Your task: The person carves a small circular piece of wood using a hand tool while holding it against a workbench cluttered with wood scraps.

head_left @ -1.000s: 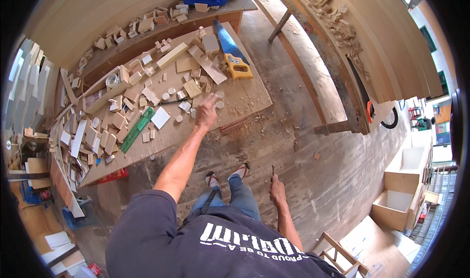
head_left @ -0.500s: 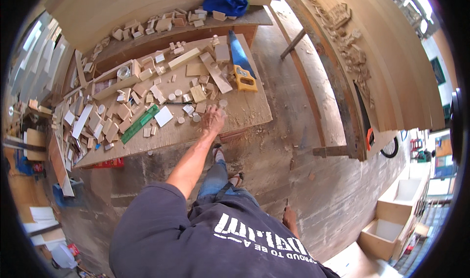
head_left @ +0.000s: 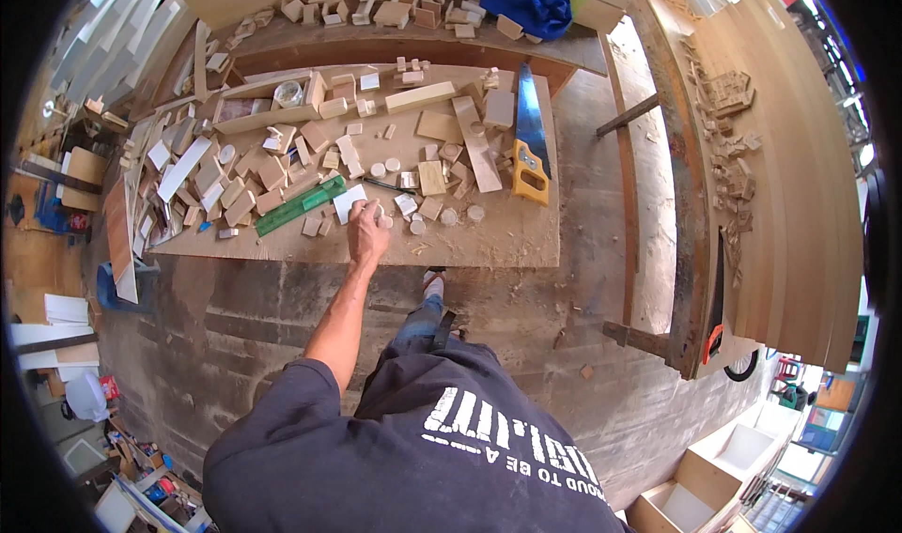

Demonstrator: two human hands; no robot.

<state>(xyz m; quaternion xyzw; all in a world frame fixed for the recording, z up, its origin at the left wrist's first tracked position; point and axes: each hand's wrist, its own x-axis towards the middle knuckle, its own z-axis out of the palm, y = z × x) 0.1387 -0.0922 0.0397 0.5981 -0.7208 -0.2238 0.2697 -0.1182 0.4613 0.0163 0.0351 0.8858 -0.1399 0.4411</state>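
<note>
Though sawdust-strewn — workbench (head_left: pixel 489 242), concrete floor (head_left: pixel 235 317)

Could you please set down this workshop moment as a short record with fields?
setting: low plywood work board on a dusty floor
left hand: left hand reaches onto the board, fingers curled by a small white block; grip unclear
right hand: out of view
beside the hand: green level, small round wooden discs
further right: handsaw with blue blade and yellow handle
scattered: many wood offcuts
back edge: blue cloth
</note>
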